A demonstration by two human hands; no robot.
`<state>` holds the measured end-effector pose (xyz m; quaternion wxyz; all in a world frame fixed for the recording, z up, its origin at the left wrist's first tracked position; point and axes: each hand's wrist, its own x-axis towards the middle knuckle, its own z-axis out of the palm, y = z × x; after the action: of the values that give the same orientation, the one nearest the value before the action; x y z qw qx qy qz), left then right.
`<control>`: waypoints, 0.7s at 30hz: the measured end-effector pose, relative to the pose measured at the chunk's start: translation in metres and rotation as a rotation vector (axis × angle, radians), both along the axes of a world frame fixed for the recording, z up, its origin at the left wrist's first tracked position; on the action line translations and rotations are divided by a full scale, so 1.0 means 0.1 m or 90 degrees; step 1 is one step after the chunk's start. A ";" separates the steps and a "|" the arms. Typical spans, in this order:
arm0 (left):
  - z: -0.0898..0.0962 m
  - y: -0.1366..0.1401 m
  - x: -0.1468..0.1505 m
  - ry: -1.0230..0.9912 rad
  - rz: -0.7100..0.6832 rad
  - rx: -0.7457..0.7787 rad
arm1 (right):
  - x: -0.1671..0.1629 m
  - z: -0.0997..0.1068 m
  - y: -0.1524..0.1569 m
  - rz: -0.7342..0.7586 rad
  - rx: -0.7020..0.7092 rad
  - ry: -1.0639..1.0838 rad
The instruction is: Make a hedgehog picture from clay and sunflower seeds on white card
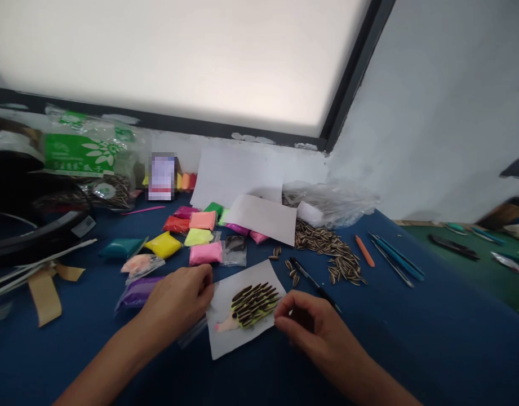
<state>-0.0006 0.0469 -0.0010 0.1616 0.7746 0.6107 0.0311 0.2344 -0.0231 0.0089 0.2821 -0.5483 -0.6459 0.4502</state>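
Observation:
A small white paper [220, 344] bears a hedgehog [254, 304] with a yellow-green clay body, a pale pink snout and dark sunflower seeds laid as spines. My left hand [178, 296] is by the paper's left edge with its fingers curled closed; what is in them, if anything, is hidden. At the paper's right edge, my right hand [312, 327] has thumb and forefinger pinched together beside the hedgehog. Whatever sits in that pinch is too small to make out. Just beyond the right hand are a black pen [316, 285] and a few loose seeds [292, 272].
Coloured clay packets [205, 254] lie left and behind the paper. A heap of sunflower seeds [327, 248] spreads at the back right, near an orange tool [364, 251] and blue tweezers [396, 256]. A seed bag [90, 152] and a phone [162, 177] stand at the back.

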 end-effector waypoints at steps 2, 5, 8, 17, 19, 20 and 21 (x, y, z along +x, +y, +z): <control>0.00 0.00 0.00 -0.001 0.002 0.001 | -0.01 -0.03 0.00 0.001 0.058 -0.034; 0.00 0.01 0.00 0.003 0.005 -0.003 | -0.01 -0.10 -0.01 0.011 0.159 -0.094; 0.00 0.01 0.00 0.001 0.011 -0.009 | -0.01 -0.14 -0.03 0.019 0.243 -0.146; 0.01 0.01 0.01 0.009 0.009 -0.002 | -0.01 -0.18 -0.04 0.038 0.276 -0.137; 0.00 0.01 0.01 0.007 0.007 0.001 | -0.01 -0.20 -0.04 0.037 0.293 -0.159; 0.00 0.01 0.00 0.007 0.004 0.003 | -0.01 -0.21 -0.05 0.038 0.303 -0.176; 0.00 0.01 0.00 0.007 0.002 0.004 | -0.02 -0.21 -0.05 0.037 0.314 -0.195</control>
<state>-0.0002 0.0474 -0.0011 0.1554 0.7741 0.6130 0.0290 0.2326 -0.0282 -0.0126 0.2933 -0.5059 -0.7863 0.1995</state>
